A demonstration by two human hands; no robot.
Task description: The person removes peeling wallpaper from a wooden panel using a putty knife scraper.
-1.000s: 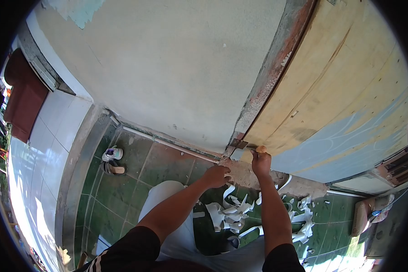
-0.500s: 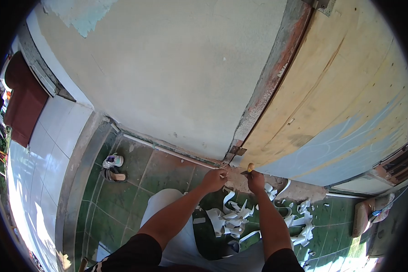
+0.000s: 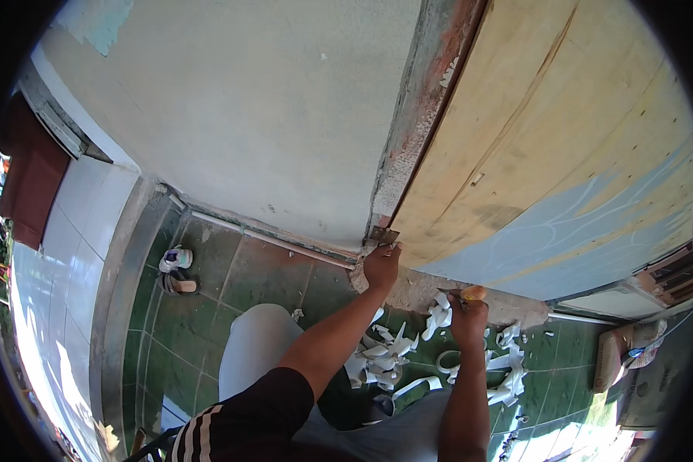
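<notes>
My left hand (image 3: 382,266) is at the lower corner of the wooden door (image 3: 508,154), its closed fingertips against the bottom of a rusty metal hinge (image 3: 383,235). Whatever the fingers pinch there is too small to make out. Lower and to the right, my right hand (image 3: 470,317) is closed around a tool with a yellow handle (image 3: 473,292); its thin dark end points left. This hand is held apart from the door, above the rough sill. Curled white strips (image 3: 381,358) lie on the green tiled floor between and below my arms.
A plain wall (image 3: 262,108) with a peeling patch rises on the left. A pale pipe (image 3: 269,240) runs along its foot. Shoes (image 3: 177,281) stand on the floor tiles (image 3: 266,269). On the right is a worn block (image 3: 612,358) near the wall.
My left hand has moved up against the hinge. My right hand has drawn away to the right with the yellow-handled tool, which has turned to lie more sideways. The view has shifted slightly.
</notes>
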